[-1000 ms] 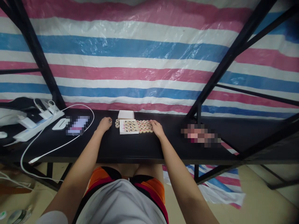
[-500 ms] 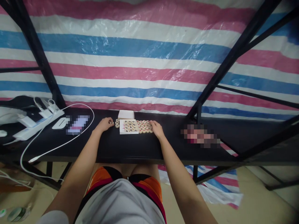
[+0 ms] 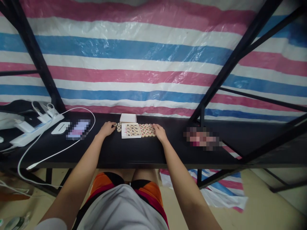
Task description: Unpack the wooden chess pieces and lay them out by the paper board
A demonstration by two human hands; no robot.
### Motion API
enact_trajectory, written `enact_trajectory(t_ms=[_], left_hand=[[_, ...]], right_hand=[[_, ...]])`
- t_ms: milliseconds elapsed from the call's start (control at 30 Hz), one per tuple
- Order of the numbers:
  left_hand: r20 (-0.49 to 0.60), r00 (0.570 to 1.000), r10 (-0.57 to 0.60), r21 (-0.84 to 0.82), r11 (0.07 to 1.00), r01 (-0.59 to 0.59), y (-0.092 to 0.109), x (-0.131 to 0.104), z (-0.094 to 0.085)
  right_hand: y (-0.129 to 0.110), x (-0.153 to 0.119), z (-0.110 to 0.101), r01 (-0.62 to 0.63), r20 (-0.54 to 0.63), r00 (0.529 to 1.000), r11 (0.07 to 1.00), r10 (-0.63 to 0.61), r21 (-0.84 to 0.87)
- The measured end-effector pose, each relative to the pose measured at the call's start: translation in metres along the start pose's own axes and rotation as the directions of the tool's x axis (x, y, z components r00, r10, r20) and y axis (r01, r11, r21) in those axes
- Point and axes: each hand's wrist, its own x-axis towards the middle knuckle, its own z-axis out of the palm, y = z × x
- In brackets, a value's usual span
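Observation:
My left hand (image 3: 107,128) is left of the white box, its fingers closed on a round Chinese chess piece (image 3: 115,125) at the tabletop. Two or so more pieces (image 3: 119,127) sit between that piece and the box. Black-marked pieces stand in rows inside the open white box (image 3: 123,135). Right of it lie several red-marked pieces (image 3: 146,130), packed in rows on the table. My right hand (image 3: 159,132) rests at the right end of these rows, fingers stretched out against the outer pieces and not gripping any that I can see.
Behind the box lies its white lid (image 3: 128,118). At left are a phone (image 3: 78,129), a white flat device (image 3: 60,128), a power strip (image 3: 35,129) and a loose cable (image 3: 55,153). A blurred item (image 3: 202,138) lies at right. Black posts (image 3: 213,80) frame the table (image 3: 134,153).
The piece in my left hand has gone from tilted to flatter, beside the loose pieces. My right hand keeps its place by the red pieces. The whole view has shifted slightly.

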Motion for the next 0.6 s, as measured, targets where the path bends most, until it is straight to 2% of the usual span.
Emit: enact_trajectory(t_ms=[333,467,533,600], left_hand=[[-0.025,1.000,-0.007,-0.079,0.997,0.005,0.006,0.000,0.002],[-0.134,0.991,-0.028,-0.132,0.991,0.011,0.009,-0.003,-0.007],[-0.189,0.982,-0.016,-0.177,0.984,-0.018,0.018,-0.005,-0.013],[-0.187,0.980,0.072,-0.217,0.970,-0.113,0.031,-0.006,-0.015]], right_hand=[[0.002,0.002,0.000,0.010,0.006,1.000,1.000,-0.010,-0.017],[0.001,0.002,0.000,-0.007,0.013,1.000,1.000,0.007,-0.003],[0.001,0.002,0.000,0.002,0.013,1.000,1.000,-0.002,-0.009],[0.002,0.002,0.000,0.013,0.011,1.000,1.000,-0.013,-0.029]])
